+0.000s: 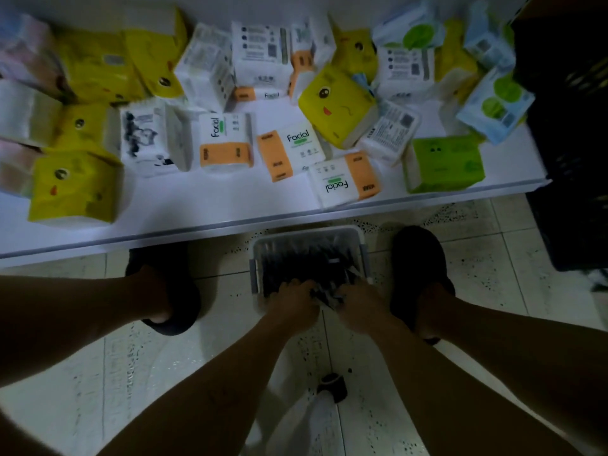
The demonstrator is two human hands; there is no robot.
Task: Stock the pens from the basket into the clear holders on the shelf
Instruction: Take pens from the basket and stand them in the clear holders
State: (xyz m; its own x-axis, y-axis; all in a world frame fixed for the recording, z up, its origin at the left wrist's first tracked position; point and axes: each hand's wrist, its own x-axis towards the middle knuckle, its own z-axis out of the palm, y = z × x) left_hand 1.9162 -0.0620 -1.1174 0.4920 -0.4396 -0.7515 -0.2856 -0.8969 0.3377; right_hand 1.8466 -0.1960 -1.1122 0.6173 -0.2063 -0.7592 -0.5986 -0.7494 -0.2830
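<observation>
A white basket full of dark pens stands on the tiled floor between my feet, just below the shelf edge. Both hands reach down into its near end. My left hand has its fingers curled into the pile and grips a bunch of pens. My right hand does the same beside it, with dark pens showing between the two hands. No clear holders are in view.
A white shelf above the basket carries several tissue packs in yellow, orange, green and blue wrap. A black crate stands at the right. My dark slippers flank the basket. A small black object lies on the floor tiles.
</observation>
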